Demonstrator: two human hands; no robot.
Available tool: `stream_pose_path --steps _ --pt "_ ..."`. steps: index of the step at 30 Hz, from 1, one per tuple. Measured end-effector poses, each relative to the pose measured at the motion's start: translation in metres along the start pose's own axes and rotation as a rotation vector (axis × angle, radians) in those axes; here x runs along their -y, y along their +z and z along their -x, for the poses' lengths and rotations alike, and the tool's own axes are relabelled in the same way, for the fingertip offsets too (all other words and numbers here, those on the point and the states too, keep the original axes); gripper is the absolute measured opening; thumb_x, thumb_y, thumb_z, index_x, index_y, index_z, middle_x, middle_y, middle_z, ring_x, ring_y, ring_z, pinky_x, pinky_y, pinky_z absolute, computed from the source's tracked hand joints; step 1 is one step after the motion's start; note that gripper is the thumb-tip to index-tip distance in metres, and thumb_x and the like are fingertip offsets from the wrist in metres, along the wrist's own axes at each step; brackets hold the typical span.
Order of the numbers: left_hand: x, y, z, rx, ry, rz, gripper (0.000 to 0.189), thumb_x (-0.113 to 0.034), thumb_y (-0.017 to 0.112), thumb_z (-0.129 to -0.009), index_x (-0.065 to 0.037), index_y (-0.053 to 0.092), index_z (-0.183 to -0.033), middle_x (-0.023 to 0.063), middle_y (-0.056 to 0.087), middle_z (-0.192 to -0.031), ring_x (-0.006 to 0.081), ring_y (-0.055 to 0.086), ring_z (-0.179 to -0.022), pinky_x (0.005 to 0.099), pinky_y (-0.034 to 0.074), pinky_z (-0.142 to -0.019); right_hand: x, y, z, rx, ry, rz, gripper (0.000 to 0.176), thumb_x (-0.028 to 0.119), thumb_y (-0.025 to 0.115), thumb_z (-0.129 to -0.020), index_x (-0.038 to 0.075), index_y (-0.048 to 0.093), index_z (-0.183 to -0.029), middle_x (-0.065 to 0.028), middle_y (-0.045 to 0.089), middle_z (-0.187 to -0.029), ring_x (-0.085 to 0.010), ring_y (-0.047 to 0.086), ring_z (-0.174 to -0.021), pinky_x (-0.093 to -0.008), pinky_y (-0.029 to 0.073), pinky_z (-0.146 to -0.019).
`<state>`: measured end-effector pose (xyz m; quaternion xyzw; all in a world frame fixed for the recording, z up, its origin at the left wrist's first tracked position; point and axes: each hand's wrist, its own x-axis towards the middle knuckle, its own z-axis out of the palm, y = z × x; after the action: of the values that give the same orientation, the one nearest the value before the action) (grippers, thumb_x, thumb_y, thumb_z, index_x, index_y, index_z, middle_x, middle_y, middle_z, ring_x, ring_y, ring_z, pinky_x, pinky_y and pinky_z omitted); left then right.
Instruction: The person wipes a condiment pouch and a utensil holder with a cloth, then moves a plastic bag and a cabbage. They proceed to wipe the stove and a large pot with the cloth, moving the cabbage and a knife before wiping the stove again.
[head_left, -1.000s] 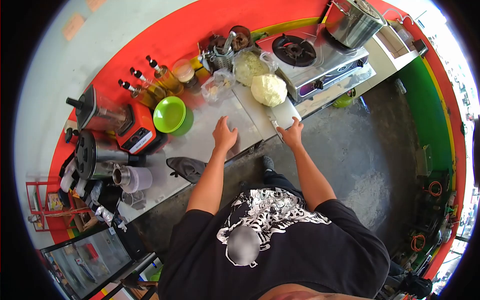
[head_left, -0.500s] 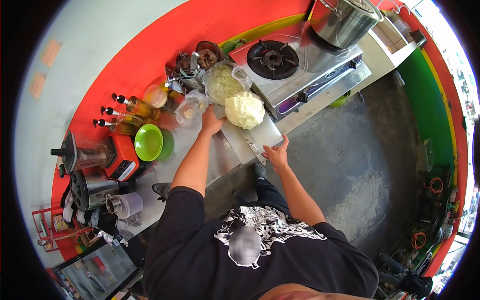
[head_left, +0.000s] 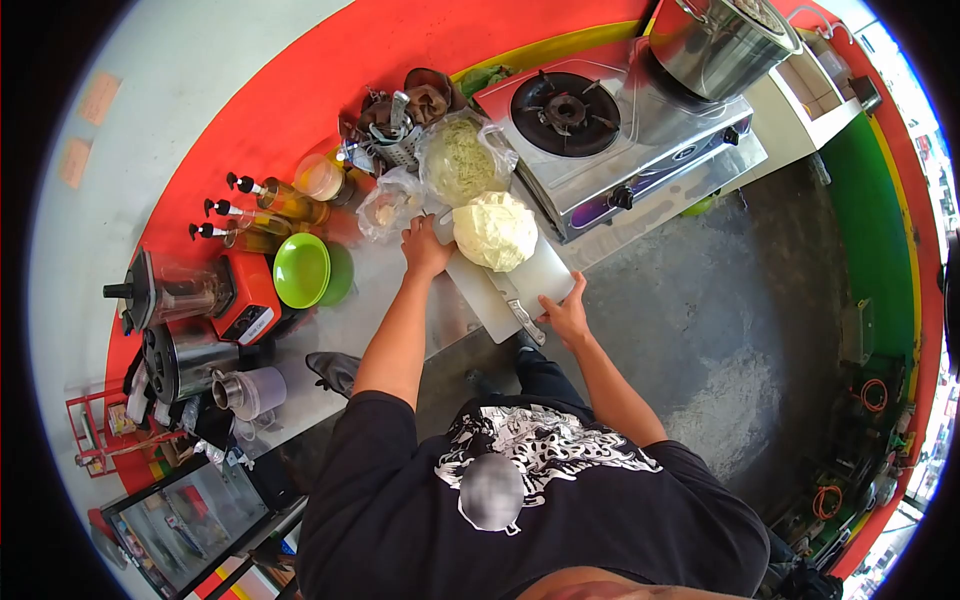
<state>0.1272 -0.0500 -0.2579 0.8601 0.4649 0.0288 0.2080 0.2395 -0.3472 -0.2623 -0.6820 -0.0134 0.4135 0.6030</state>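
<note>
While the right hand point(head_left: 567, 316) pinches the white plastic cutting board point(head_left: 482, 296), the grey knife point(head_left: 520, 312) lies just left, tip toward the round pale cabbage point(head_left: 495, 231); I cannot tell the left hand point(head_left: 425, 250) grip.

At the frame's centre, the left hand point(head_left: 425, 250) rests at the far left edge of the white cutting board point(head_left: 548, 278), just beside the cabbage point(head_left: 494, 230) lying on it, while the right hand point(head_left: 568, 318) touches the board's near corner beside the knife point(head_left: 521, 314).
</note>
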Motion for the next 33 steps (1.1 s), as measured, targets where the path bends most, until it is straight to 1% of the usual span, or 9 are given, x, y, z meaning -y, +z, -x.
stream_pose_path --steps 11,13,17,21,24,26,29,31,33 --pt "0.076 -0.010 0.081 -0.062 -0.163 0.093 0.087 -0.031 0.088 -0.078 -0.010 0.048 -0.152 0.0107 0.045 -0.154 0.0423 0.047 -0.130 0.0548 0.046 -0.106 -0.022 0.032 0.036 0.174 -0.013 0.169 0.087 -0.003 0.069 -0.094 0.012 0.012 -0.158 -0.0224 0.056 -0.127 -0.0239 0.068 -0.085 -0.0326 0.061 -0.059" --pt "0.095 -0.009 0.094 -0.100 -0.170 0.111 0.087 -0.030 0.088 -0.078 -0.010 0.047 -0.153 0.0111 0.045 -0.155 0.0421 0.047 -0.131 0.0546 0.046 -0.106 -0.031 0.047 0.042 0.171 -0.051 0.227 0.086 -0.003 0.069 -0.092 0.011 0.014 -0.157 -0.0224 0.061 -0.124 -0.0233 0.071 -0.075 -0.0333 0.060 -0.058" --pt "0.124 -0.021 0.114 -0.126 -0.184 0.148 0.088 -0.026 0.086 -0.081 -0.006 0.044 -0.156 0.0122 0.043 -0.159 0.0411 0.048 -0.133 0.0532 0.045 -0.109 -0.046 0.075 0.051 0.220 -0.101 0.299 0.090 -0.004 0.069 -0.092 0.013 0.012 -0.160 -0.0226 0.062 -0.124 -0.0241 0.072 -0.073 -0.0334 0.062 -0.062" --pt "0.154 -0.024 0.130 -0.160 -0.205 0.139 0.083 -0.020 0.082 -0.084 -0.003 0.043 -0.156 0.0154 0.042 -0.162 0.0421 0.048 -0.135 0.0507 0.045 -0.111 -0.062 0.102 0.058 0.290 -0.082 0.264 0.097 -0.006 0.067 -0.092 0.017 0.006 -0.164 -0.0222 0.056 -0.135 -0.0247 0.071 -0.089 -0.0351 0.065 -0.068" --pt "0.188 -0.017 0.135 -0.252 -0.039 0.145 0.077 -0.013 0.075 -0.088 -0.002 0.043 -0.156 0.0185 0.043 -0.162 0.0410 0.046 -0.140 0.0491 0.044 -0.113 -0.063 0.121 0.070 0.291 -0.016 0.220 0.098 -0.009 0.063 -0.094 0.019 0.002 -0.165 -0.0210 0.052 -0.139 -0.0249 0.068 -0.098 -0.0369 0.066 -0.072" --pt "0.177 -0.050 0.155 -0.039 -0.185 0.585 0.074 -0.007 0.071 -0.089 -0.002 0.041 -0.157 0.0199 0.047 -0.159 0.0378 0.043 -0.145 0.0465 0.042 -0.114 -0.067 0.134 0.078 0.299 0.057 0.210 0.098 -0.011 0.061 -0.095 0.020 -0.001 -0.165 -0.0200 0.051 -0.139 -0.0250 0.067 -0.100 -0.0378 0.066 -0.073" --pt "0.185 -0.062 0.189 -0.257 -0.061 0.288 0.075 -0.007 0.070 -0.090 -0.004 0.039 -0.158 0.0201 0.047 -0.158 0.0314 0.041 -0.148 0.0502 0.038 -0.116 -0.077 0.148 0.084 0.255 0.026 0.138 0.104 -0.012 0.059 -0.095 0.022 -0.010 -0.165 -0.0207 0.053 -0.137 -0.0239 0.068 -0.099 -0.0390 0.066 -0.075" --pt "0.171 -0.084 0.226 -0.269 -0.171 0.189 0.078 -0.012 0.074 -0.089 -0.010 0.039 -0.158 0.0226 0.042 -0.160 0.0366 0.040 -0.149 0.0556 0.034 -0.117 -0.077 0.149 0.082 0.261 0.040 0.159 0.108 -0.011 0.058 -0.096 0.024 -0.017 -0.164 -0.0215 0.055 -0.136 -0.0247 0.069 -0.094 -0.0384 0.066 -0.075" --pt "0.159 -0.098 0.254 -0.323 -0.648 -0.062 0.083 -0.017 0.078 -0.086 -0.014 0.039 -0.159 0.0244 0.036 -0.163 0.0439 0.037 -0.149 0.0607 0.029 -0.117 -0.074 0.150 0.084 0.238 0.044 0.138 0.107 -0.009 0.060 -0.096 0.023 -0.016 -0.165 -0.0219 0.056 -0.135 -0.0271 0.072 -0.088 -0.0368 0.066 -0.076"
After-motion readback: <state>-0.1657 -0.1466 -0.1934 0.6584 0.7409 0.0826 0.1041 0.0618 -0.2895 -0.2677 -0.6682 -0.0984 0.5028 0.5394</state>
